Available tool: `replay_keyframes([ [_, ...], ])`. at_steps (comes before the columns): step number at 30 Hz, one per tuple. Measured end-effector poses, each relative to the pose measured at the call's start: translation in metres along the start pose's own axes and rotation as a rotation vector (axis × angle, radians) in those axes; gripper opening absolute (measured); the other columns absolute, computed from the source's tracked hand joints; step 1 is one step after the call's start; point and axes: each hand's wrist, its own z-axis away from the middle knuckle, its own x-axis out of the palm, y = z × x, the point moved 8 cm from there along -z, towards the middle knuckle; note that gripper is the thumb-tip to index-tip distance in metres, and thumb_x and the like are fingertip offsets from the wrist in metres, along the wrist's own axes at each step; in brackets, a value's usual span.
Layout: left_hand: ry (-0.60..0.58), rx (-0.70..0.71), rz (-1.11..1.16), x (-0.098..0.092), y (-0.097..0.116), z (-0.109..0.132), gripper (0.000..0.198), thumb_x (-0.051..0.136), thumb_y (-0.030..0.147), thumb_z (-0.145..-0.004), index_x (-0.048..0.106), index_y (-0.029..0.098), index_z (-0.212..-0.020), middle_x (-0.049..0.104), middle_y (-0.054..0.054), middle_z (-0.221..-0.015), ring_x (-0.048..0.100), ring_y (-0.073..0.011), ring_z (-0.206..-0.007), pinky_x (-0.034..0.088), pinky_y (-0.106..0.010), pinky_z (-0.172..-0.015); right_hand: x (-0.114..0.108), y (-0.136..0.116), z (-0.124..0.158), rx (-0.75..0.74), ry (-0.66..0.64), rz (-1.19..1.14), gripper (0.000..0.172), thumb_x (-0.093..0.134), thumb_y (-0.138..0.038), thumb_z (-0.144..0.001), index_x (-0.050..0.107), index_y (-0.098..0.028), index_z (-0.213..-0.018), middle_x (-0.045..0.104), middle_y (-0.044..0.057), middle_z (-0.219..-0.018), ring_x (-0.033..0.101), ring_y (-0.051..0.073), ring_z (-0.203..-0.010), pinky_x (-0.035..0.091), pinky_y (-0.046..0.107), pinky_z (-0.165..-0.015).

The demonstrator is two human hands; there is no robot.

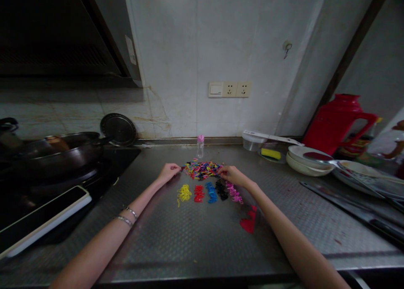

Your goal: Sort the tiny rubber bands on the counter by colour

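A heap of small mixed-colour rubber bands (202, 170) lies on the metal counter between my two hands. My left hand (168, 171) is at the heap's left edge, fingers pinched, with a tiny dark bit at the fingertips. At the right edge, my right hand (233, 174) has its fingers closed against the bands; what they grip is hidden. In front lie sorted groups of yellow bands (184, 193), red bands (198, 193), blue bands (211, 192), black bands (221, 190) and pink bands (234, 192). A small clear bottle with a pink cap (200, 146) stands behind the heap.
A red scrap (248, 220) lies near my right forearm. On the left are a pan (63, 154) on the stove and a white-edged device (47, 221). Bowls (307, 165), a yellow sponge (270, 154), a long utensil (341, 205) and a red thermos (334, 123) occupy the right.
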Motion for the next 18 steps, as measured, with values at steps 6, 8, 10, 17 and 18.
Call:
replay_keyframes([
  [6,-0.018,0.017,-0.02,0.001,0.0,0.002,0.028,0.055,0.036,-0.065,0.064,0.01,-0.07,0.055,0.0,-0.051,0.044,-0.0087,-0.046,0.029,-0.019,-0.045,-0.001,-0.002,0.001,-0.004,0.016,-0.016,0.025,0.045,-0.012,-0.072,0.065,-0.016,-0.087,0.066,0.004,-0.086,0.058,0.014,-0.076,0.042,0.024,-0.073],
  [8,-0.016,0.024,-0.021,0.001,-0.001,0.001,0.028,0.055,0.036,-0.064,0.064,0.01,-0.07,0.056,0.0,-0.053,0.045,-0.009,-0.047,0.031,-0.019,-0.046,-0.004,-0.005,0.002,-0.004,0.038,-0.034,0.025,0.044,-0.012,-0.073,0.064,-0.015,-0.086,0.065,0.004,-0.084,0.057,0.013,-0.075,0.042,0.023,-0.071],
  [10,-0.013,0.033,-0.018,0.001,-0.003,-0.001,0.027,0.055,0.035,-0.064,0.064,0.01,-0.069,0.057,-0.001,-0.054,0.046,-0.0093,-0.047,0.032,-0.019,-0.047,-0.007,-0.012,0.002,-0.015,0.058,-0.057,0.024,0.043,-0.013,-0.073,0.064,-0.015,-0.086,0.065,0.004,-0.082,0.057,0.013,-0.073,0.042,0.022,-0.069],
  [17,-0.019,0.043,-0.021,0.0,-0.005,-0.003,0.027,0.055,0.035,-0.065,0.064,0.01,-0.07,0.058,-0.001,-0.054,0.046,-0.0089,-0.047,0.031,-0.019,-0.046,-0.005,-0.055,0.002,-0.086,0.031,-0.051,0.024,0.045,-0.013,-0.074,0.063,-0.015,-0.09,0.064,0.003,-0.076,0.054,0.012,-0.067,0.04,0.021,-0.063],
  [18,-0.021,0.04,-0.025,0.001,-0.004,-0.002,0.027,0.055,0.035,-0.065,0.064,0.01,-0.071,0.057,-0.001,-0.053,0.046,-0.0088,-0.047,0.031,-0.019,-0.045,-0.002,-0.061,0.002,-0.103,0.006,-0.045,0.024,0.045,-0.013,-0.074,0.063,-0.015,-0.09,0.064,0.003,-0.076,0.054,0.012,-0.067,0.039,0.02,-0.063],
])
